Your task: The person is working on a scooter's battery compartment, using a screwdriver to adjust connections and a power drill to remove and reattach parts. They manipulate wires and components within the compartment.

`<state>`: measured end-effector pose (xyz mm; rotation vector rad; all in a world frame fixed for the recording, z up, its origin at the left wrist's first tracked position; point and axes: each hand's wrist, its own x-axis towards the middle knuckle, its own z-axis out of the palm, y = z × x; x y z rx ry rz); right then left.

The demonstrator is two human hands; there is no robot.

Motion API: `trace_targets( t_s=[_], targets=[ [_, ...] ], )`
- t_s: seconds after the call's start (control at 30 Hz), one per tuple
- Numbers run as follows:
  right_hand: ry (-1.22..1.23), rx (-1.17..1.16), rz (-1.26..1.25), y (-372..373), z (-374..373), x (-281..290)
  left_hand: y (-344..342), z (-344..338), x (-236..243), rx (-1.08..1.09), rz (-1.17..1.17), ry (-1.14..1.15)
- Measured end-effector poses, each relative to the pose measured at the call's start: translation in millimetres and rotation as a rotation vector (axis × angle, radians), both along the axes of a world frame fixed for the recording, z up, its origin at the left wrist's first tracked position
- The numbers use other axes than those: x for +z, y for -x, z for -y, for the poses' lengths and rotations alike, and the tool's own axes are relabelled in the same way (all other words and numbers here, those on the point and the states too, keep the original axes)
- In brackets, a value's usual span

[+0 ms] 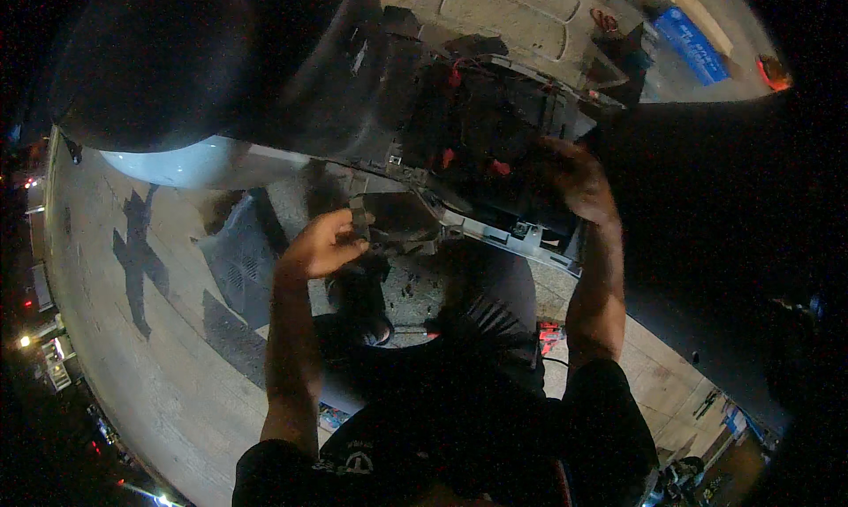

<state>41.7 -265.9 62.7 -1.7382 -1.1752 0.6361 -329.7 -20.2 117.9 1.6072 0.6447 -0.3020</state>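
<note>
My left hand (322, 246) is closed on the left edge of a dark flat panel (402, 217), thumb and fingers on either side of it. The panel lies just in front of the near rim of a dark, open frame (499, 233) with pale metal edges. My right hand (579, 180) reaches over the right side of this frame. Its fingers fade into shadow, so what they touch is hidden. Inside the frame, red parts (501, 167) show among black ones, too dark to name.
A large black rounded form (177, 65) fills the upper left, above a glossy pale-blue surface (185, 164). A dark mass (707, 215) stands at the right. A blue box (691, 46) lies at the far right. Red-handled tools (549, 335) rest on the paving near my legs.
</note>
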Motion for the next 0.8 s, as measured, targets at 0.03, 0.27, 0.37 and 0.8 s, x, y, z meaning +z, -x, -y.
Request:
trace_targets(
  t_s=[0.03,0.27,0.37,0.8],
  targets=[
    [-0.05,-0.1,-0.09,4.5,3.4,7.1,3.4,0.8,1.8,0.052,-0.016,0.041],
    [-0.8,-0.583,-0.683,2.2,62.8,30.9,-0.6,3.4,3.4,-0.013,0.087,0.024],
    [-0.715,-0.51,-0.655,3.6,59.2,12.4,-10.3,7.8,11.4,-0.013,0.025,-0.026],
    [0.326,0.066,0.307,-7.1,-62.2,-9.8,-6.6,11.1,6.7,0.012,-0.062,-0.029]
  ],
)
